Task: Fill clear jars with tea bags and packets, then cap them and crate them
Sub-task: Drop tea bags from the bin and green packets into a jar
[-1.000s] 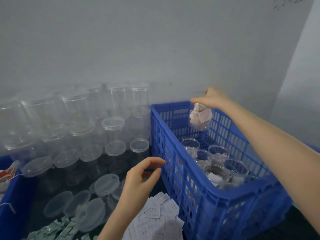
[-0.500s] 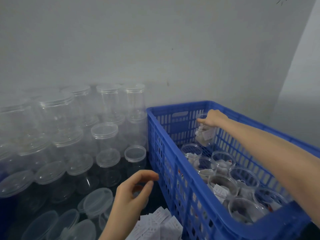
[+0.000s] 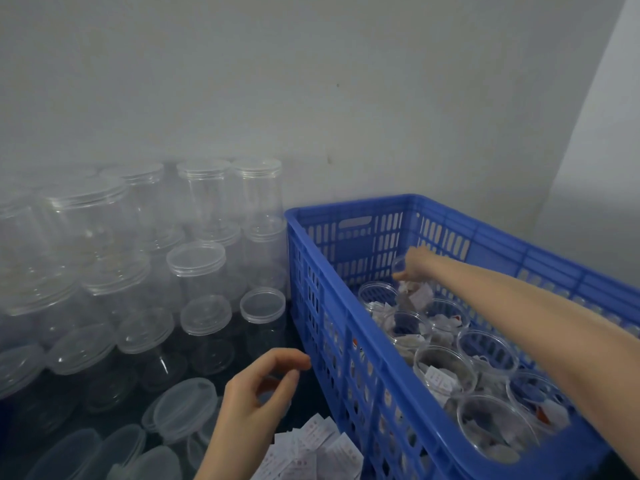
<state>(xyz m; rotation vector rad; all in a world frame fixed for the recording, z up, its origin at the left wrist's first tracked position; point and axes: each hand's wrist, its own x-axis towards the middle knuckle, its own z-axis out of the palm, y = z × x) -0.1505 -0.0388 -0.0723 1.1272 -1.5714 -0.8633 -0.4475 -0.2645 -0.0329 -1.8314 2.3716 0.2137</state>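
Inside crate [image 3: 349,344], right hand [image 3: 417,266] gripping jar [image 3: 412,296]

right hand [image 3: 417,268] lowered filled jar [image 3: 412,292] into blue crate [image 3: 346,341]

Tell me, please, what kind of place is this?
Probably a small packing workroom: stacked empty jars against a bare wall, a blue crate of filled jars, and loose packets.

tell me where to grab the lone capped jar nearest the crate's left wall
Grip the jar around its cap rim, hand coming straight down from above. It stands upright with the round cap facing up, and neighbouring jars and the crate crowd its sides.
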